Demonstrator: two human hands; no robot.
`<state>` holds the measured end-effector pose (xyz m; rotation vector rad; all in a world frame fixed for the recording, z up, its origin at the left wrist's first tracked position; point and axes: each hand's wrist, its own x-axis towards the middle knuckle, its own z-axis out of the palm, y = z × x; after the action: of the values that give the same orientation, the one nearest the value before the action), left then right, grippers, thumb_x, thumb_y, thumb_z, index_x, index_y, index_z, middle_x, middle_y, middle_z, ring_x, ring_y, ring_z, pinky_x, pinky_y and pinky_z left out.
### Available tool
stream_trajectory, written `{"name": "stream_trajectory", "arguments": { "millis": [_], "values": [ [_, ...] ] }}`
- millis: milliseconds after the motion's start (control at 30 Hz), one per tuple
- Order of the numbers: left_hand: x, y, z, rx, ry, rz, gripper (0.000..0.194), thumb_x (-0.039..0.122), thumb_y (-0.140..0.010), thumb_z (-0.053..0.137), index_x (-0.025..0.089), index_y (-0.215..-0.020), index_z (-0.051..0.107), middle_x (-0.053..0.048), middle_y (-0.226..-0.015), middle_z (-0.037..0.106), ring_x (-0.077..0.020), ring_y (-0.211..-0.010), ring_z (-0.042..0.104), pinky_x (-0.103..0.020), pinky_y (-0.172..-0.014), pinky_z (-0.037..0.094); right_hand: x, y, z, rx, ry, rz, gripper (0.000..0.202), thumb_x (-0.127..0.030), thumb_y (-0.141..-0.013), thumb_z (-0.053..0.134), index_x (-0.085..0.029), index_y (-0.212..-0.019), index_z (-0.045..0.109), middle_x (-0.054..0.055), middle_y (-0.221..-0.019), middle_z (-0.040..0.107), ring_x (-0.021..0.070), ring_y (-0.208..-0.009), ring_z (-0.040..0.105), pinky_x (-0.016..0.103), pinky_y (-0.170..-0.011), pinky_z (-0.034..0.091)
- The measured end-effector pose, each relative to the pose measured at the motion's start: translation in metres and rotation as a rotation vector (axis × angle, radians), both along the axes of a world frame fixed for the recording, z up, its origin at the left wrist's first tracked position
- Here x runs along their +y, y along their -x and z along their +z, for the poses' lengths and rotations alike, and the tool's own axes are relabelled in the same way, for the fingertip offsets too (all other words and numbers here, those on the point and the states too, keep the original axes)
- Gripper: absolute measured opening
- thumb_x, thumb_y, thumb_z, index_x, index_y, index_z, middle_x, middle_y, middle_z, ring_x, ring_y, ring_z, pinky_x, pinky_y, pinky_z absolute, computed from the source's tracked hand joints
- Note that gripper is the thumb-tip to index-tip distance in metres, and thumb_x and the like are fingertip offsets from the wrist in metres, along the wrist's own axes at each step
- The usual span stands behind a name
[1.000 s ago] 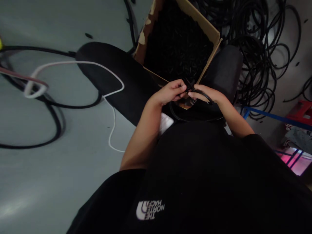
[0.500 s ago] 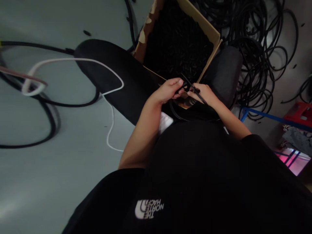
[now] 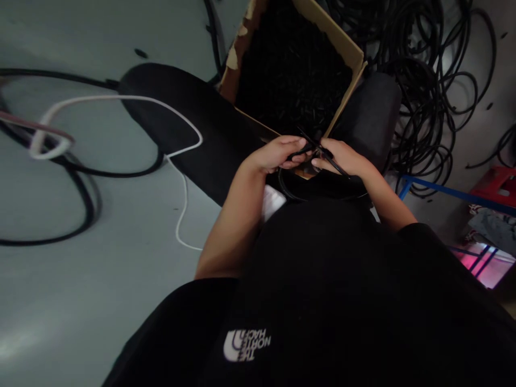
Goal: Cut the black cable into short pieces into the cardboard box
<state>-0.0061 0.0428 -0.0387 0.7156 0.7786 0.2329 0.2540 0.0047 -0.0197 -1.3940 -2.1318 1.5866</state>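
Both my hands work close together over the near corner of a cardboard box (image 3: 345, 45) between my knees. My left hand (image 3: 280, 152) is closed, with a black hose (image 3: 299, 155) pinched between thumb and fingers. From there a thin loop of black hose curves down by my lap. My right hand (image 3: 341, 157) is closed round a slim dark tool (image 3: 331, 160) that slants across the fingers and looks like scissors, though its exact kind is unclear. The tool's tip meets the hose end near my left fingertips. Short black pieces (image 3: 298, 70) fill the box.
Coiled black hoses (image 3: 427, 102) lie in a heap on the floor at the right. A white cable (image 3: 185, 204) runs over my left thigh, past a thicker black hose (image 3: 80, 199). A blue frame (image 3: 455, 194) and a red crate (image 3: 495, 185) stand at the right.
Both hands have dropped slightly and moved a little to the right, still together. The dark tool has shifted with my right hand.
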Motion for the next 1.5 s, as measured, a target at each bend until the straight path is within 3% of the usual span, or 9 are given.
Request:
{"name": "stream_trajectory", "arguments": {
  "millis": [267,433,567,700,867,1100,1333,1433,1500],
  "values": [
    [0.004,0.009,-0.004,-0.064,0.014,-0.01,0.058,0.071,-0.099,0.096,0.019,-0.09,0.073,0.007,-0.059,0.04,-0.0059,-0.038,0.029,-0.019,-0.034,0.013,0.002,-0.002,-0.002,0.037,0.033,-0.077,0.058,-0.079,-0.11,0.076,-0.021,-0.111,0.076,0.002,-0.093,0.074,0.0197,-0.088,0.065,0.034,-0.086,0.052],
    [0.004,0.016,-0.009,-0.102,0.007,0.05,0.066,0.082,-0.094,0.096,0.022,-0.09,0.07,0.01,-0.059,0.034,-0.0052,-0.037,0.024,-0.02,-0.034,0.012,-0.004,-0.008,-0.003,0.047,0.049,-0.113,0.074,-0.095,-0.103,0.075,-0.021,-0.111,0.077,0.004,-0.093,0.077,0.0208,-0.086,0.068,0.035,-0.084,0.053],
    [0.001,0.016,-0.004,-0.109,-0.061,0.167,0.064,0.081,-0.096,0.097,0.023,-0.095,0.068,0.008,-0.064,0.042,-0.0069,-0.041,0.031,-0.021,-0.037,0.021,-0.014,-0.008,-0.004,0.07,0.073,-0.223,0.075,-0.094,-0.11,0.068,-0.022,-0.128,0.076,0.006,-0.103,0.08,0.0224,-0.089,0.075,0.036,-0.087,0.059],
    [-0.006,0.003,0.008,-0.036,-0.26,0.335,0.067,0.071,-0.088,0.11,0.024,-0.115,0.071,0.008,-0.074,0.055,-0.0085,-0.051,0.046,-0.02,-0.046,0.035,-0.018,0.005,0.008,-0.024,0.01,-0.277,0.057,-0.069,-0.114,0.079,-0.023,-0.147,0.07,0.01,-0.122,0.084,0.0282,-0.107,0.08,0.044,-0.103,0.065],
    [-0.021,-0.02,0.015,0.217,-0.47,0.469,0.059,0.066,-0.098,0.105,0.026,-0.123,0.07,0.006,-0.083,0.06,-0.0102,-0.062,0.057,-0.02,-0.056,0.041,-0.015,0.031,0.023,-0.109,-0.014,-0.242,0.071,-0.046,-0.105,0.089,-0.023,-0.167,0.06,0.02,-0.159,0.076,0.0392,-0.141,0.078,0.06,-0.122,0.064],
    [-0.036,-0.017,0.03,0.271,-0.562,0.653,0.054,0.08,-0.114,0.077,0.029,-0.121,0.065,0.006,-0.076,0.051,-0.0118,-0.059,0.055,-0.023,-0.055,0.038,-0.013,0.027,0.02,0.183,-0.056,-0.255,0.083,-0.052,-0.106,0.088,-0.024,-0.178,0.056,0.021,-0.184,0.061,0.0407,-0.167,0.063,0.069,-0.145,0.052],
    [-0.045,0.002,0.074,0.092,-0.646,0.878,0.035,0.059,-0.113,0.087,0.03,-0.109,0.067,0.006,-0.073,0.059,-0.009,-0.052,0.05,-0.023,-0.046,0.036,-0.02,0.01,0.065,0.492,0.047,-0.39,0.096,-0.094,-0.114,0.059,-0.029,-0.183,0.05,0.018,-0.18,0.066,0.0407,-0.171,0.064,0.065,-0.138,0.059],
    [-0.045,0.014,0.084,0.051,-0.68,0.846,0.036,0.063,-0.115,0.084,0.031,-0.112,0.069,0.006,-0.072,0.059,-0.0087,-0.052,0.055,-0.023,-0.044,0.035,-0.022,0.01,0.086,0.559,0.062,-0.411,0.099,-0.098,-0.114,0.047,-0.028,-0.184,0.046,0.02,-0.185,0.062,0.0436,-0.173,0.063,0.063,-0.13,0.063],
    [-0.046,0.02,0.089,0.07,-0.68,0.71,0.043,0.075,-0.119,0.073,0.033,-0.116,0.071,0.005,-0.07,0.059,-0.0106,-0.055,0.061,-0.023,-0.043,0.035,-0.023,0.012,0.095,0.577,0.059,-0.387,0.098,-0.097,-0.115,0.045,-0.028,-0.184,0.046,0.02,-0.186,0.061,0.0447,-0.173,0.062,0.063,-0.128,0.064]
  ]
}}
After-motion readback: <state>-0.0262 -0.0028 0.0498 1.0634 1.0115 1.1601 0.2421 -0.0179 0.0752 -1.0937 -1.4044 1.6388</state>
